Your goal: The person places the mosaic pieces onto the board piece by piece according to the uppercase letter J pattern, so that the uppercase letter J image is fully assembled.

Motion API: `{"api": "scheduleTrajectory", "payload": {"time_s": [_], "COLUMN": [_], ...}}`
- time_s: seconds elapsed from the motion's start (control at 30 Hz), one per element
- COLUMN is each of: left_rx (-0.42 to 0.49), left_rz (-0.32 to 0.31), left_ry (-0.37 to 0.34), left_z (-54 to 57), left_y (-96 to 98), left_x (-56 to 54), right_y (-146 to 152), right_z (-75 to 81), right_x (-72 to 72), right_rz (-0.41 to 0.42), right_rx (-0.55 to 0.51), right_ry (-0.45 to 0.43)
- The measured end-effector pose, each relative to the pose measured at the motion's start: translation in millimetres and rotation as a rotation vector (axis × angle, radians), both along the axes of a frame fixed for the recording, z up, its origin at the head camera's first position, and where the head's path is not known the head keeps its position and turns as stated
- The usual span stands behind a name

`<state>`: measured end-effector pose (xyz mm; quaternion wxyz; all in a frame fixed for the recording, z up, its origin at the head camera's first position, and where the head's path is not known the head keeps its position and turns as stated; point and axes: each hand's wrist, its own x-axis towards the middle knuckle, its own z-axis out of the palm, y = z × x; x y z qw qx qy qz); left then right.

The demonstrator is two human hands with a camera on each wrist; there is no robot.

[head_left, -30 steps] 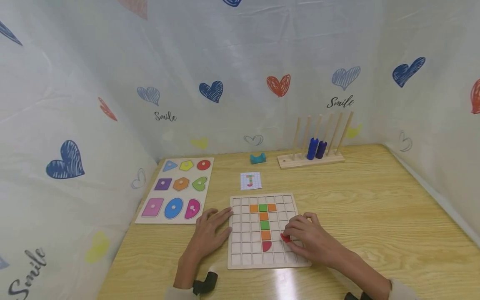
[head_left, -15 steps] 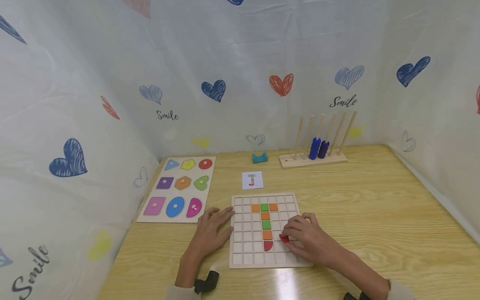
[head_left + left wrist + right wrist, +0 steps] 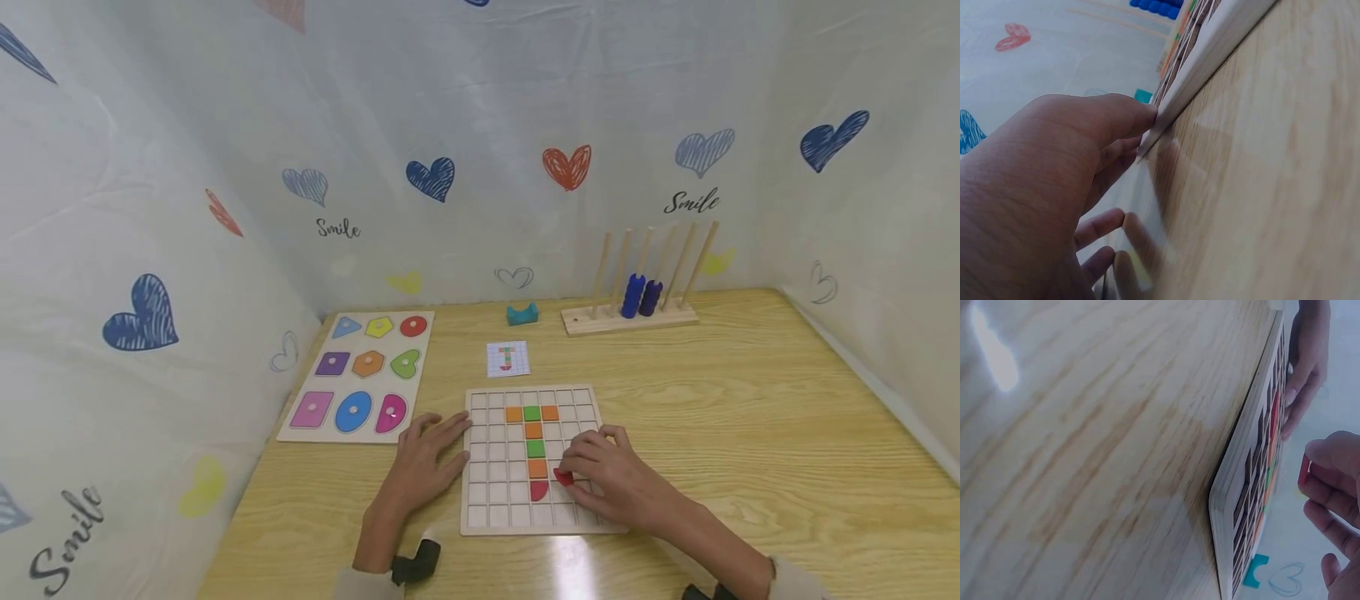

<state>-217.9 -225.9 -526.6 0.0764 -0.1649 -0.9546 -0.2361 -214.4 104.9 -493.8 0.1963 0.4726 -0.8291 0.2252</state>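
A wooden grid board (image 3: 489, 493) lies on the table, with orange and green square tiles (image 3: 535, 448) in a T-shaped arrangement. Below the column sits a red quarter-circle tile (image 3: 539, 491). My right hand (image 3: 617, 479) pinches another red tile (image 3: 564, 477) between thumb and fingers, over the board's right part; in the right wrist view this red tile (image 3: 1304, 469) shows edge-on, off the surface. At the board's left edge my left hand (image 3: 426, 465) touches the rim with thumb and fingertips, its fingers extended. In the left wrist view the thumb of my left hand (image 3: 1079, 137) meets the board's side.
Behind the board lies a small pattern card (image 3: 507, 359) with a similar coloured figure. A teal arched block (image 3: 522, 315) stands further back. On the left is a shape puzzle board (image 3: 307, 425) with knobbed pieces. A peg stand (image 3: 630, 321) with blue and purple beads stands back right.
My right hand has shifted slightly left with the red tile, nearer the quarter-circle tile on the board. The left hand keeps its place at the board's edge. The head view has moved slightly.
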Motion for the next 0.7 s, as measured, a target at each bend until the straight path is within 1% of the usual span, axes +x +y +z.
{"api": "scheduleTrajectory", "payload": {"time_s": [0.13, 0.3, 0.53, 0.7], "left_rx": [-0.009, -0.009, -0.004, 0.005], "left_rz": [0.004, -0.002, -0.021, -0.020], "left_ry": [0.013, 0.004, -0.004, -0.011], "left_z": [-0.7, -0.6, 0.8, 2.2], "left_y": [0.1, -0.3, -1.5, -1.2], "left_x": [-0.2, -0.9, -1.3, -0.7], "right_y": [-1.9, -4.4, -7.9, -10.3], "right_z": [0.3, 0.3, -0.4, -0.6], "right_x": [-0.3, -0.5, -2.3, -2.6], "right_rz": [0.009, 0.006, 0.025, 0.026], "right_rx": [-0.003, 0.003, -0.009, -0.004], "right_ry": [-0.001, 0.003, 0.024, 0.019]}}
